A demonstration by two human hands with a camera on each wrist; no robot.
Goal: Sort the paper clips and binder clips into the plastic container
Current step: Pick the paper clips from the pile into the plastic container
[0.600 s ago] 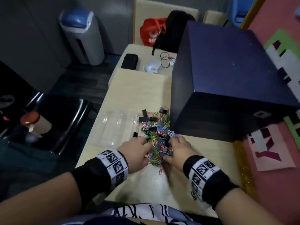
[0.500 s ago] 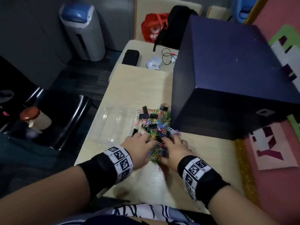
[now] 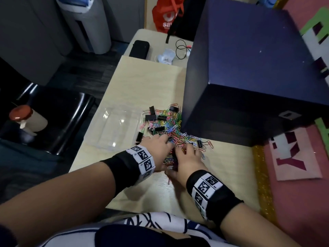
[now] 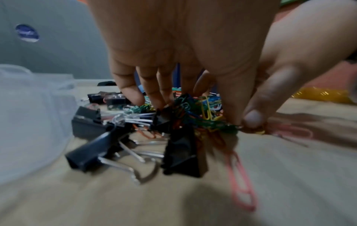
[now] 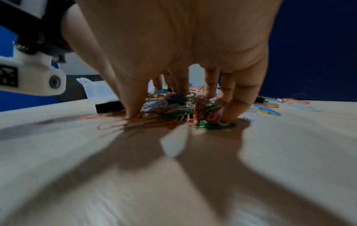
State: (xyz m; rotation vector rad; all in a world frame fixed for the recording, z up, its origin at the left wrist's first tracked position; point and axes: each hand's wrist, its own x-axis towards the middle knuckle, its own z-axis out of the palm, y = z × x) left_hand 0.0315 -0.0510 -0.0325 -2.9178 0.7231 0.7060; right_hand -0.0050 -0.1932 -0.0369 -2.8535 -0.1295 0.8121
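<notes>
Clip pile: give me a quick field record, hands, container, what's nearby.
pile: mixed paper clips and binder clips, tangled on the table
left hand: fingers down in the pile, thumb pinching paper clips
right hand: fingertips planted in the pile, grip unclear
container: clear, left of the pile, no clips seen inside
box: dark blue, right of the pile

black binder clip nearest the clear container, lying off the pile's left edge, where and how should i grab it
Pinch that black binder clip across its folded black body, coming straight down from above with the left hand, which is nearest. It lies flat on the table, apart from the tangled paper clips, so the body's two long sides look free. I'd avoid the thin wire handles; they may swivel. The clear container sits just beyond.
</notes>
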